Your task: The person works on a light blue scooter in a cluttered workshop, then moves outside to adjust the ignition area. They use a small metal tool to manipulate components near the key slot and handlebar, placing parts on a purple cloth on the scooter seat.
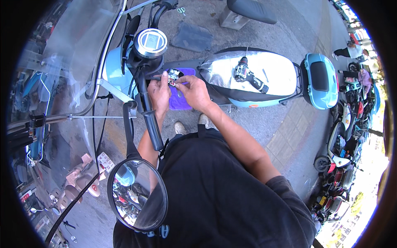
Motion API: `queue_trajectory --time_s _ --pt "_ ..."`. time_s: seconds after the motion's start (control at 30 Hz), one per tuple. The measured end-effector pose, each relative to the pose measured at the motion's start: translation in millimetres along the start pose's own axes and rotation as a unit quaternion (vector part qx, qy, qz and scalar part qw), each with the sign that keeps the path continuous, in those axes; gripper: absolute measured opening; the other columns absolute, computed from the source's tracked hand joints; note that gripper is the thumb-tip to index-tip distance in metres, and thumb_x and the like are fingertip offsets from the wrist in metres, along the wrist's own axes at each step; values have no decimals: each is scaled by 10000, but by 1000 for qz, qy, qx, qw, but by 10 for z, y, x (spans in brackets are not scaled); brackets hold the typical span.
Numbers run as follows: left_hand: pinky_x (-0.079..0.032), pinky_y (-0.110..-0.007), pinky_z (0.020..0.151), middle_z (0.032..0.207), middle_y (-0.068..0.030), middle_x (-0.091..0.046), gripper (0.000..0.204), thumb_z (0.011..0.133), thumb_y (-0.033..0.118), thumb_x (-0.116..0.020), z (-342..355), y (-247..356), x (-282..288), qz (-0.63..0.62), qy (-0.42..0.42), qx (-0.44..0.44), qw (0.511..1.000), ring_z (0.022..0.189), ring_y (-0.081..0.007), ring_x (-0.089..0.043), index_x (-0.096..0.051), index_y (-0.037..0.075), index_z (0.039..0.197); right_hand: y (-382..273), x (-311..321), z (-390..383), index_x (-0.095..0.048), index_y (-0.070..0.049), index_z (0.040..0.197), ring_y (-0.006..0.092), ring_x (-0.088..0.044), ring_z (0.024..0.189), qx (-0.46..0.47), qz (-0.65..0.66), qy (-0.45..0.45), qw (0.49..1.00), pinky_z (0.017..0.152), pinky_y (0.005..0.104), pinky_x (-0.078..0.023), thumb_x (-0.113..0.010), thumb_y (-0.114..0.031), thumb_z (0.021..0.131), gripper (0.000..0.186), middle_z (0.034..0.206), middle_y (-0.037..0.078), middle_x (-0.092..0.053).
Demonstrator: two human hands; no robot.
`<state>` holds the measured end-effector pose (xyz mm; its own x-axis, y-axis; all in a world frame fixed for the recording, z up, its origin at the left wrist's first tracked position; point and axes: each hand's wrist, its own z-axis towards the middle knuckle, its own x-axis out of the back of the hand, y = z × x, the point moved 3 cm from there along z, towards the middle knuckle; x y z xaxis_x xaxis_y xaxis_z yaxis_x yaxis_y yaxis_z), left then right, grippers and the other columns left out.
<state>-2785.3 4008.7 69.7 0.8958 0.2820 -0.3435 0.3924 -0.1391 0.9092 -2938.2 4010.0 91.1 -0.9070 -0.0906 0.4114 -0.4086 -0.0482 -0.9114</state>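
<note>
Close together over the purple floor mat of a light-blue scooter are both my hands. My left hand is closed, thumb pointing up, around a small part with silvery metal and wires. The fingertips of my right hand pinch at the lower end of that part, near some reddish wire. What exactly the part is, I cannot make out. Just left of my left hand runs the scooter's black handlebar grip, with the round display beyond it.
A cordless drill lies on the plastic-covered seat. Behind it sits a blue top box. A round mirror and clear windshield stand at left. On the ground are scissors and a dark mat.
</note>
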Motion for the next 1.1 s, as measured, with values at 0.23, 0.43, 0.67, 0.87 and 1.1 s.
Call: queue_trajectory --time_s 0.23,0.43,0.67,0.87,1.1 --pt "-280 -228 438 710 17 -594 174 1080 181 -632 9 -23 2 22 -9 -12 1000 505 -12 -431 -614 8 1079 -27 30 -47 -765 -39 1055 304 -713 802 -17 37 23 999 748 409 -564 -800 -133 894 190 1024 185 -715" --pt "-300 -231 449 700 22 -593 171 1081 183 -633 2 -52 -12 25 -5 -30 999 510 -18 -439 -625 12 1083 41 166 -152 -706 36 1151 184 -745 930 -116 279 -36 953 832 327 -600 -716 -115 1006 209 1065 117 -754" --pt "-279 -237 445 680 50 -545 178 1084 195 -632 -63 -82 47 34 -9 -30 999 501 -13 -397 -622 19 1110 278 258 -341 -672 -9 1194 205 -731 1012 -238 607 -109 750 921 361 -609 -660 -128 1050 187 1106 90 -737" --pt "-322 -246 472 683 45 -485 182 1095 213 -612 -77 -73 50 32 -28 -24 999 512 -38 -395 -598 32 1099 394 191 -400 -673 -36 1196 176 -718 1006 -226 655 -122 710 964 367 -588 -658 -128 1048 175 1078 63 -736" --pt "-360 -252 478 697 27 -482 224 1081 224 -635 -21 -79 149 -36 -59 34 997 522 -59 -416 -591 17 1153 416 160 -488 -689 -40 1197 177 -723 989 -225 638 -111 728 946 362 -596 -671 -117 1039 176 1068 59 -740"
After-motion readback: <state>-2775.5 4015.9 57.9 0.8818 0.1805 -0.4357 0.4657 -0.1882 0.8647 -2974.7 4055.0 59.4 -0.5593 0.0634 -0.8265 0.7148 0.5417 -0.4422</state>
